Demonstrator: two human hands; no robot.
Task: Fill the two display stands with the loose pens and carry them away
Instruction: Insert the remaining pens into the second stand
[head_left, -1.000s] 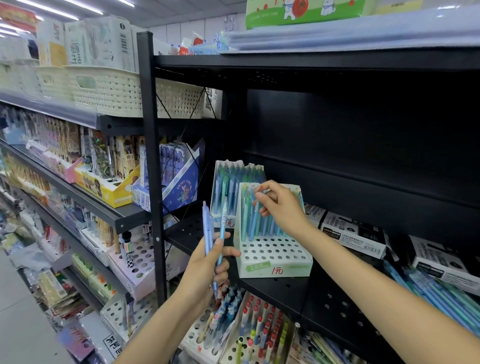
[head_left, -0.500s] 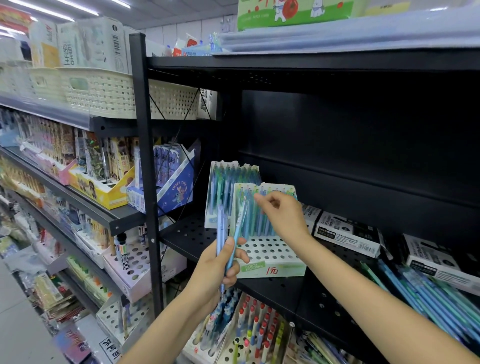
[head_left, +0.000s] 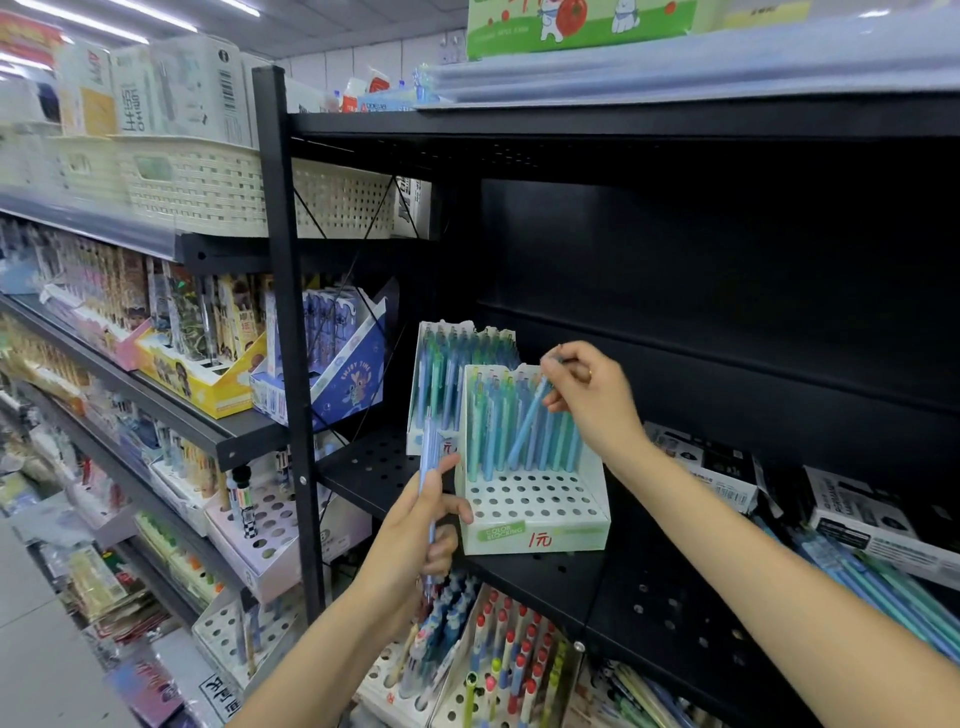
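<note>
A: Big black shelf (head_left: 545, 577) across the middle of the frame, and dead centre on it sits the front display stand (head_left: 535, 525), white card, holes in the base, back rows filled with blue and green pens.

B: Behind it, up and to the left, the second stand (head_left: 441, 364), which looks packed full from here.

A: How would those handle, do you reckon?

B: Light card, I'd judge, a bit flimsy. Grip one by the thin back panel and it may bend. I'd take it under the base or by both side walls, and keep it level, since the pens only stand loose in their holes.

A: Lower right edge of the frame, the loose pens (head_left: 893, 597) lie in a heap on the shelf. Smooth plastic, stiff, almost weightless, likely to roll.

B: Now the right hand (head_left: 592, 400), centre right, fingertips pinching the top of one blue pen (head_left: 524, 426), which leans slanted into the rows.

A: Good spot to hold; the tip can find its hole.

B: And the left hand (head_left: 415, 535), lower centre, wraps around a spare pen (head_left: 430, 483), upright, just beside the front stand's left wall.
</note>
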